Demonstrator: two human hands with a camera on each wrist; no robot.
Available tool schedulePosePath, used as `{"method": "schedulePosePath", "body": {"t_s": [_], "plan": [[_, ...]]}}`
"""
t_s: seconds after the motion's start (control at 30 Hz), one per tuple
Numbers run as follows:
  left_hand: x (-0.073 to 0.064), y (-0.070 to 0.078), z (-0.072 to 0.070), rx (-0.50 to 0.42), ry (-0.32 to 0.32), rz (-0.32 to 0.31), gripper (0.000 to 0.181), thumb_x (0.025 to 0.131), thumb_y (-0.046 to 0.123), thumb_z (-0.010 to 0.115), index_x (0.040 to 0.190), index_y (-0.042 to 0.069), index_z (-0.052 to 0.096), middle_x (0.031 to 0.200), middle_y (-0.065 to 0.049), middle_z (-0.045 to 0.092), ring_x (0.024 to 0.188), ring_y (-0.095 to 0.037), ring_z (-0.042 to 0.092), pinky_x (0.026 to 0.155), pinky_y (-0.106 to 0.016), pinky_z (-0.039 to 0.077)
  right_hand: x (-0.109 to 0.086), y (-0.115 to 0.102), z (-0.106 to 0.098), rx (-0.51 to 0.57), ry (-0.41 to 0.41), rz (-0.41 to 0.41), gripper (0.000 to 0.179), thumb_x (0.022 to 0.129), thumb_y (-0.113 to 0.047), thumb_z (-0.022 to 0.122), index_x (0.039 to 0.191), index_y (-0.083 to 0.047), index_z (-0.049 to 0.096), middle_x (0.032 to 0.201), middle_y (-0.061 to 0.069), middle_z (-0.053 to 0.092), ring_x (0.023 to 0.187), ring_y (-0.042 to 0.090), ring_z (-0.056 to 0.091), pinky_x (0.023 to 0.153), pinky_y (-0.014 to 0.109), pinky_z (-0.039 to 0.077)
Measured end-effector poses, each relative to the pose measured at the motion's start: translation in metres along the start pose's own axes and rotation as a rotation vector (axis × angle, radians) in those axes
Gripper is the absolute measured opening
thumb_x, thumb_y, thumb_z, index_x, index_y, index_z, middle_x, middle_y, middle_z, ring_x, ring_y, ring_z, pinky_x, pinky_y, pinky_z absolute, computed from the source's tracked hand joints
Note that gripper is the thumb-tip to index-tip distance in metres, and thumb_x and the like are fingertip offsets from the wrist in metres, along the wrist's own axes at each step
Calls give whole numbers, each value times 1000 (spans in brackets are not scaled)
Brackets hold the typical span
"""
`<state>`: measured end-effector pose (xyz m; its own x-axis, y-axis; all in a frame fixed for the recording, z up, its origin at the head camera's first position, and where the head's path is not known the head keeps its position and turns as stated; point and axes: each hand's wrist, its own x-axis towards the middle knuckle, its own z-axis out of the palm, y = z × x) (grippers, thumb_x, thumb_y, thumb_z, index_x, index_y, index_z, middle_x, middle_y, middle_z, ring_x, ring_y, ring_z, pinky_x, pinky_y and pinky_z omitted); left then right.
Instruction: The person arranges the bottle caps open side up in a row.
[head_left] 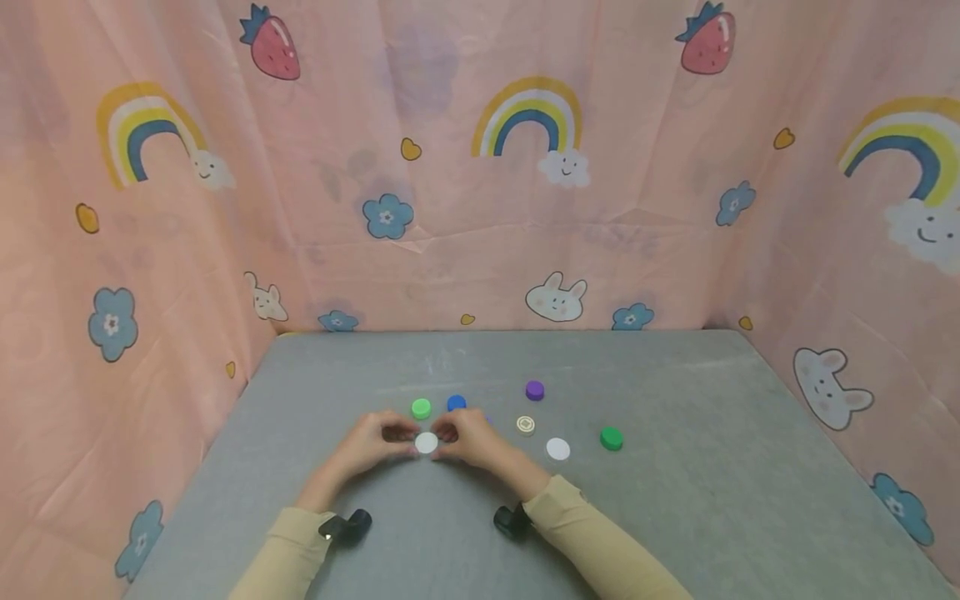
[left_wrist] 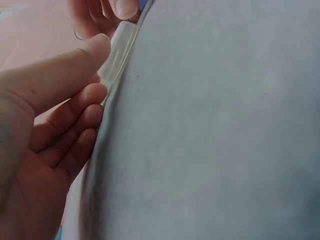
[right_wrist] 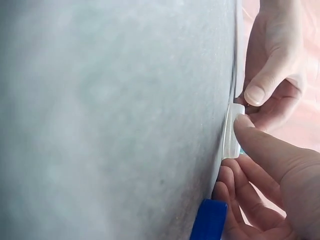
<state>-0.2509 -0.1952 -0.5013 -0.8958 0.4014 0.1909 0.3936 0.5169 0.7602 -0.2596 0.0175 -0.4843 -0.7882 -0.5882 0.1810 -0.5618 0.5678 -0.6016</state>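
A white bottle cap (head_left: 426,442) lies top up on the grey table between the two hands. My left hand (head_left: 367,443) holds its left edge between thumb and fingers. From the other side, my right hand (head_left: 474,438) pinches the cap's right edge. The left wrist view shows the cap's ribbed side (left_wrist: 117,52) close to the left thumb. In the right wrist view, the right thumb rests against the cap (right_wrist: 232,132). A blue cap (head_left: 456,403) sits just behind the right hand, and a light green cap (head_left: 422,408) stands behind the gap between the hands.
Right of the hands lie a purple cap (head_left: 535,390), a cream round piece with a mark (head_left: 526,426), a white disc (head_left: 558,449) and a dark green cap (head_left: 611,438). Something purple (head_left: 488,420) is mostly hidden by the right hand. Pink patterned curtains (head_left: 465,250) surround the table (head_left: 675,517).
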Motion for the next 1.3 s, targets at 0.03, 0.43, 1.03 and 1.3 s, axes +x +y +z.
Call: {"method": "schedulePosePath", "body": {"t_s": [0.03,0.43,1.03,1.3], "plan": [[0,0,0,-1,-2,6,30,66,28,77,93,17,68,85,9,64,78,-5,60,70,-22,48,0,0,0,-1,-1,4,33,64,-25,78,91,-9,66,80,-1,66,72,6,59,63,13,46],[0,-1,5,26,-8,-10,29,64,29,78,90,22,67,84,7,61,78,-8,58,69,-21,47,2,-1,4,-9,-1,26,32,63,-22,79,90,-9,67,77,-1,65,71,7,58,62,13,44],[-1,3,5,39,-7,1,30,65,30,77,91,21,67,86,9,60,79,-6,57,71,-21,47,2,-5,1,-6,-24,40,30,65,-21,78,90,-9,67,79,-1,64,73,6,57,65,14,45],[-3,9,1,24,-19,-18,29,66,35,75,92,25,66,88,13,63,82,-4,59,74,-23,47,-3,-11,-3,37,-40,63,29,68,-21,76,94,-11,66,83,-3,65,76,6,59,67,16,47]]}}
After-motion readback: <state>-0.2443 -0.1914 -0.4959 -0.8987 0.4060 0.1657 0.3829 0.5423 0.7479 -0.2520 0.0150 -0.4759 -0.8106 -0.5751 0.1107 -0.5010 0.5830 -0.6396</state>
